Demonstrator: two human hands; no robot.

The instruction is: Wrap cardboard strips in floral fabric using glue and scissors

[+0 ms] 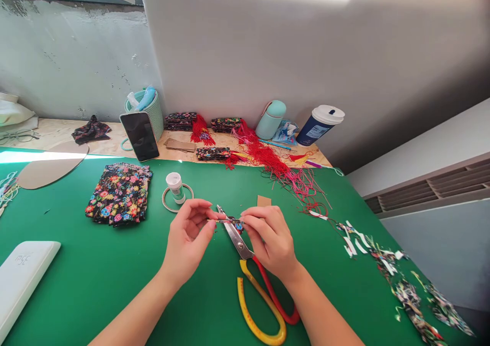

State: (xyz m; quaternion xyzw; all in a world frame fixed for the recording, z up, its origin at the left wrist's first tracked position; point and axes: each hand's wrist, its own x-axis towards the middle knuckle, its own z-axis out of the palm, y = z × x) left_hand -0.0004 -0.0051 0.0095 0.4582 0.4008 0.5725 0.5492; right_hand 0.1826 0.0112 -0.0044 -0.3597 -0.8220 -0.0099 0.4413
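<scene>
My left hand (190,240) and my right hand (271,238) pinch the two ends of a thin floral fabric strip (226,221), seen nearly edge-on above the green table mat. Whether it has a stiff backing, I cannot tell. Below it lie large scissors (240,245) with one yellow and one red handle, blades pointing away from me. A small dark floral piece (239,227) shows beside the blades, partly hidden by my right fingers. Just beyond my right hand is a small brown card (264,201). A white-capped glue-like tube (176,188) stands within a tape ring (164,201) beyond my left hand.
Folded floral fabric (118,195) lies left, near a white device (26,279). Behind stand a phone (140,137), a mint bottle (271,120) and a lidded cup (319,125). Red tassels (268,154) spread across the back; fabric scraps (408,297) lie right.
</scene>
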